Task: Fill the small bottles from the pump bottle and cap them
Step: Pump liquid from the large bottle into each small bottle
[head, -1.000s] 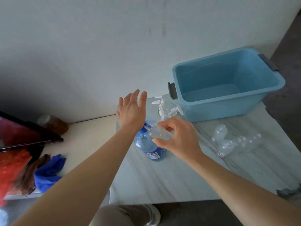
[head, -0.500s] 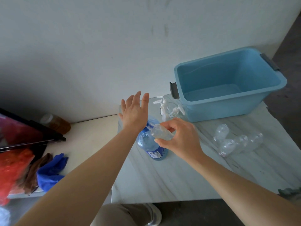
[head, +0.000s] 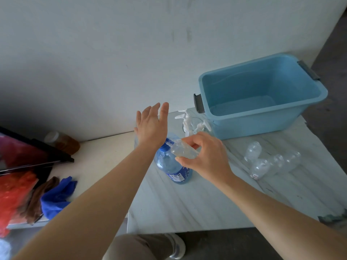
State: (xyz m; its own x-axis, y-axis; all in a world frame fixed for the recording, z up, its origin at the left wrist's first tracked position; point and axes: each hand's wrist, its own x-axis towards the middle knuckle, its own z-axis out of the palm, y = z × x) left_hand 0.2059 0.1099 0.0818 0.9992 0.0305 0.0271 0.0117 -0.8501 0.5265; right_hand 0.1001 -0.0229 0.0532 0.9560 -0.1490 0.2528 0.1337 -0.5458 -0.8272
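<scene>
Filling is under way at the desk (head: 206, 203): the right hand (head: 206, 158) pinches a small bottle (head: 183, 151), tipped on its side, at the blue spout of the pump bottle (head: 171, 166), while the left hand (head: 153, 126) hovers flat and spread above the pump. Next, seemingly, a press down; empties (head: 270, 162) lie right of the pump bottle, and what look like white caps (head: 187, 122) behind it.

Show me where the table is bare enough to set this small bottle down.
Best patch: the near half of the marble table, between the pump bottle and the front edge. Crowded: the empty bottles to the right, and the pump caps beside the blue tub at the back.
</scene>
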